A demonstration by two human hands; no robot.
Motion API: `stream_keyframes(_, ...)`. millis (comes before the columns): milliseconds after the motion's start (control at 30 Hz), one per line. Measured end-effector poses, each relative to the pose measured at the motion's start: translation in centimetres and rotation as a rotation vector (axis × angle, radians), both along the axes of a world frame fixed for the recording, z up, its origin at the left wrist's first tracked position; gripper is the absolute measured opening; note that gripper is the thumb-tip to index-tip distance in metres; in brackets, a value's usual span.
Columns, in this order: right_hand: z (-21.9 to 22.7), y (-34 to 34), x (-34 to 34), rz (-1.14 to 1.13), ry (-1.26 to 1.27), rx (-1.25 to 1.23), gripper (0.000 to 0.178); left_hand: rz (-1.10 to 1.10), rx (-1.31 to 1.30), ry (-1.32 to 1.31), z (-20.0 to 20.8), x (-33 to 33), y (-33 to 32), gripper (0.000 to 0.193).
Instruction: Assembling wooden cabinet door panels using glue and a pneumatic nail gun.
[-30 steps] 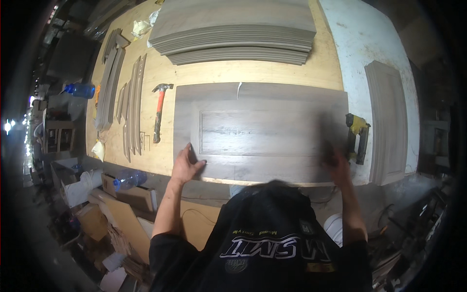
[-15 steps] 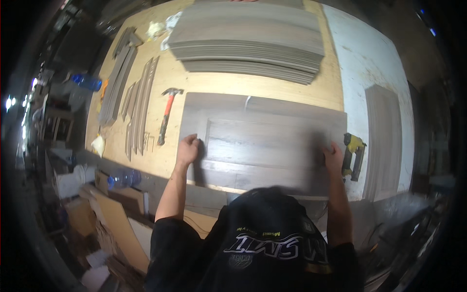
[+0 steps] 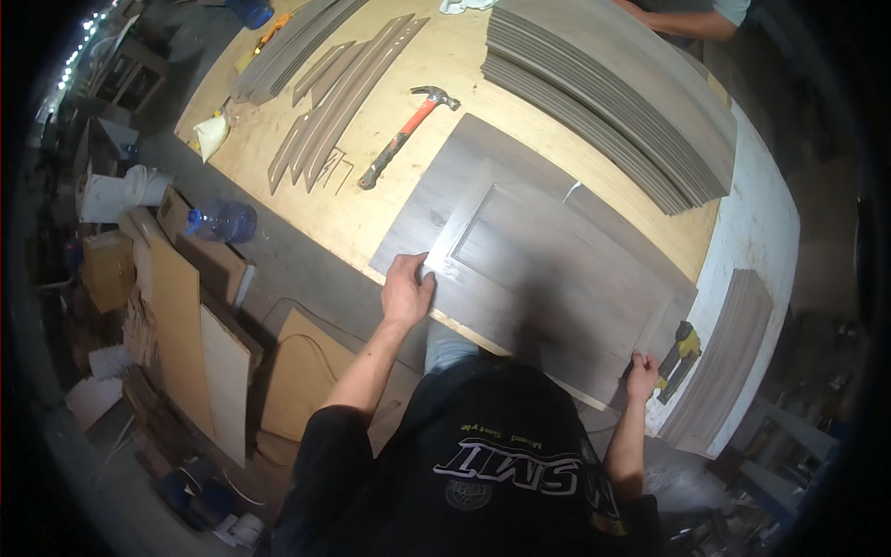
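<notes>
A grey-brown wood-grain cabinet door (image 3: pixel 520 232) with a recessed centre lies on the bench in front of me. My left hand (image 3: pixel 408 290) is closed on its near edge, toward the left corner, thumb and fingers bent at the rim. My right hand (image 3: pixel 641 375) pinches the door near its right near corner. A yellow and black nail gun (image 3: pixel 684 353) lies just beyond the right hand. Left of the door rests a claw hammer (image 3: pixel 408 137) with a red and black handle.
The light wood bench (image 3: pixel 297 218) carries a stack of grey panels (image 3: pixel 603 111), several narrow strips (image 3: pixel 348 102) and bent wire pieces (image 3: pixel 336 169). A co-worker's arm (image 3: pixel 691 24) reaches in behind the stack. More boards (image 3: pixel 719 362) lie at right. A blue bottle (image 3: pixel 223 221) and leaning sheets (image 3: pixel 181 320) stand left.
The view has turned, so bench and door now look slanted down to the right. My left hand has gone from the door's left side to its near edge; my right hand is nearer its corner.
</notes>
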State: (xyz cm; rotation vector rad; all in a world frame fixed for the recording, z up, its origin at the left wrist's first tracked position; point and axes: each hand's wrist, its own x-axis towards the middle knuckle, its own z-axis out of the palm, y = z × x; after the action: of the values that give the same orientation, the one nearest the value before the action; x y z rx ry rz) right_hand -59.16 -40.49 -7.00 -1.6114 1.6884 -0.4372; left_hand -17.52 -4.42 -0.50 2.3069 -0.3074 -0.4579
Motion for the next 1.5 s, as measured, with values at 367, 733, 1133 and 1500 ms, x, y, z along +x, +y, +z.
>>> stream_keyframes(367,0.8,2.5,-0.3,-0.095,0.134,-0.071,0.045,-0.292,-0.013,-0.125,-2.7,3.1,2.0,0.018)
stream_keyframes(733,7.5,0.0,0.4,-0.124,0.155,-0.180,0.032,-0.316,-0.098,0.102,-3.0,7.8,-2.0,0.033)
stream_keyframes(1133,3.6,-2.8,6.9,-0.058,0.009,-0.164,0.051,-0.102,-0.036,0.198,-4.2,13.4,-11.2,0.044)
stream_keyframes(1500,13.4,1.1,1.4,-0.343,-0.896,0.094,0.066,0.013,-0.513,0.473,10.5,9.2,-5.4,0.084)
